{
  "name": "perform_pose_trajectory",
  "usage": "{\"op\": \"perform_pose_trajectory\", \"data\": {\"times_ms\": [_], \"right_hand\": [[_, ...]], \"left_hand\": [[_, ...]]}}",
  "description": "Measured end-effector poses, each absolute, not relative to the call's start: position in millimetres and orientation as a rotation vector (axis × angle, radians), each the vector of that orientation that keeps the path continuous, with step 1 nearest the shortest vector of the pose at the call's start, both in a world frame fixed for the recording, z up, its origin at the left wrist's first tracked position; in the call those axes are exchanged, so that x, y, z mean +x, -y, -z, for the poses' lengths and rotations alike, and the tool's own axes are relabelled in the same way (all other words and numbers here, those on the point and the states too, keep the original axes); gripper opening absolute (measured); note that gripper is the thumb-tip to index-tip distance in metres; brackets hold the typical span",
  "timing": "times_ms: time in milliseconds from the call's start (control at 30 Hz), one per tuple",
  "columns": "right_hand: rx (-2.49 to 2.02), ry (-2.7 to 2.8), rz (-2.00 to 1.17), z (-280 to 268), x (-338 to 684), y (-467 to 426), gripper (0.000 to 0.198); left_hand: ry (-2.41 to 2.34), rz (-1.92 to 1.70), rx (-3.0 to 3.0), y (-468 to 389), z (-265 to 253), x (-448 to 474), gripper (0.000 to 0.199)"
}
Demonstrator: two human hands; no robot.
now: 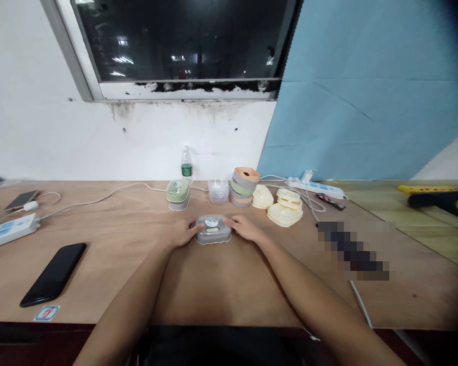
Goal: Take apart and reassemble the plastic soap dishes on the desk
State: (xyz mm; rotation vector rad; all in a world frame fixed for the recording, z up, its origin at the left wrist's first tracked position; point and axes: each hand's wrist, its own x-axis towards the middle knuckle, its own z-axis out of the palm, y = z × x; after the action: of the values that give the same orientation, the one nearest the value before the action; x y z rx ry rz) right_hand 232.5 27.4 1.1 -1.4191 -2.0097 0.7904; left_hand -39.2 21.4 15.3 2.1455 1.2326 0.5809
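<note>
A grey oval box with a clear lid [212,235] rests on the wooden table in front of me, a round label on its top. My left hand [183,232] grips its left end, thumb lying on the lid's edge. At the opposite end, my right hand [245,227] holds it the same way, thumb on the lid's rim. The fingers behind the box are mostly hidden. Beyond my left hand are stacked lidded boxes [178,190], green over grey. Clear lids [218,191] stand behind the held box, beside a stack of coloured bands [245,185]. Cream trays [285,213] lie to the right.
A black phone [54,274] lies at the left, near the table's front edge. Power strips [13,231] and white cables run along both sides. A water bottle [187,165] stands against the wall. A blurred-out dark object [353,250] lies at the right.
</note>
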Motion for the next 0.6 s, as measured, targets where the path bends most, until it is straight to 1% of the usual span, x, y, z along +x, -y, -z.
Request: {"op": "perform_pose_trajectory", "data": {"times_ms": [100,233,300,433,600], "right_hand": [[-1.428,1.971,-0.705,2,231,-29,0.056],[-1.447,1.958,-0.679,4,232,-32,0.057],[-1.452,1.968,-0.655,5,233,-33,0.057],[-1.469,1.964,-0.58,8,236,-34,0.056],[-1.522,1.931,-0.532,10,233,-32,0.056]], "left_hand": [[-1.336,-0.582,2.286,-21,-11,-37,0.064],[-1.383,-0.571,2.385,-21,-3,-36,0.094],[-1.346,-0.618,2.32,-22,0,-36,0.104],[-1.156,-0.803,2.236,-23,0,-36,0.103],[-1.136,-0.837,2.256,-21,-4,-32,0.103]]}}
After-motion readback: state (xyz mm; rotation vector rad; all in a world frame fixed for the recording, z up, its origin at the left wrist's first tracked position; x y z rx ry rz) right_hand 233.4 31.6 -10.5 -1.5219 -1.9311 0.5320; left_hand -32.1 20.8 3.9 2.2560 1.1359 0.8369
